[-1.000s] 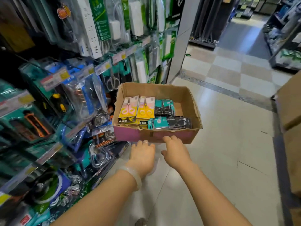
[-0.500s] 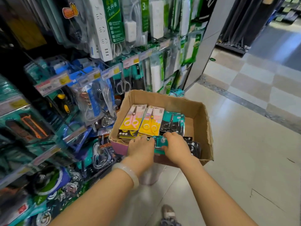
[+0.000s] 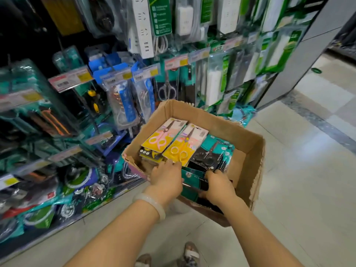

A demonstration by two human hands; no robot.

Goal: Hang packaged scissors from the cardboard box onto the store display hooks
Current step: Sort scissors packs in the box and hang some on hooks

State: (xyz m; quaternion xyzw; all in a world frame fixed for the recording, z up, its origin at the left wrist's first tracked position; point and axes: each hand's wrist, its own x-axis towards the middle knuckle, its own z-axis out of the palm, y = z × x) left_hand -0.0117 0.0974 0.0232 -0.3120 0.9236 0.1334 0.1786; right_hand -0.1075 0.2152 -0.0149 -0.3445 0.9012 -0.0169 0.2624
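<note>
An open cardboard box [image 3: 250, 151] stands on the floor beside the display. Inside lie yellow-carded scissor packs [image 3: 163, 139] at the left and teal-and-black scissor packs [image 3: 212, 155] at the right. Both hands reach into the near side of the box. My left hand [image 3: 166, 177] and my right hand [image 3: 218, 185] grip a small stack of teal scissor packs [image 3: 193, 181] between them, its near end tipped up. A pair of steel scissors [image 3: 167, 89] hangs on the display hooks just above the box.
The hook wall [image 3: 81, 78] at the left is crowded with power strips, cutters, cables and price tags, down to floor level. Pale tiled floor [image 3: 308, 189] stretches to the right of the box. My feet [image 3: 190, 255] stand at the bottom edge.
Both hands moved from the box's outer front wall into the box and took hold of the teal packs. The view has come closer to the box.
</note>
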